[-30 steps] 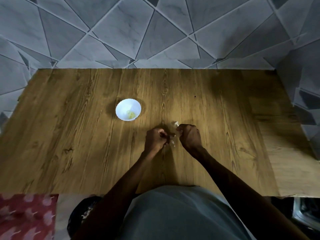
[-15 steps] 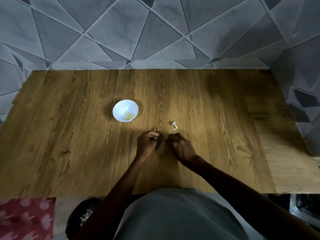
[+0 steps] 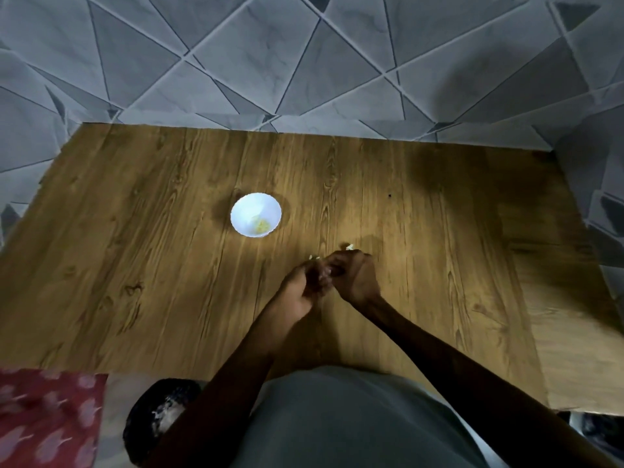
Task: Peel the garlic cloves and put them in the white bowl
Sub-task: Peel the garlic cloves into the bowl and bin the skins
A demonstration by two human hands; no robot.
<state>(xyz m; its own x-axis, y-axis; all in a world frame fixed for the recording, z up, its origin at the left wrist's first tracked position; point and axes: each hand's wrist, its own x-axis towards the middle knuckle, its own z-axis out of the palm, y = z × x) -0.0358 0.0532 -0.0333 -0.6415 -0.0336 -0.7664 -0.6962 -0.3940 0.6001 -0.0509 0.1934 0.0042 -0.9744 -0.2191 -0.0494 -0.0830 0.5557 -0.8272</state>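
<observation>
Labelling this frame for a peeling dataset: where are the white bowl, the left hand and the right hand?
white bowl [image 3: 245,207]: head view, bare inner wall, far-left side.
left hand [image 3: 301,286]: head view, back of the hand.
right hand [image 3: 357,277]: head view, back of the hand.

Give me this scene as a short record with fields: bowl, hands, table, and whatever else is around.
Bowl: white bowl on the table, a few yellowish peeled pieces inside.
Hands: left hand and right hand meet at the fingertips, nearer than the bowl, pinching something small and pale, likely a garlic clove, mostly hidden.
Scraps: pale skin bits just beyond the hands.
Surface: wooden table against a grey tiled wall.
Near edge: red patterned cloth; dark round container, contents unclear.
</observation>
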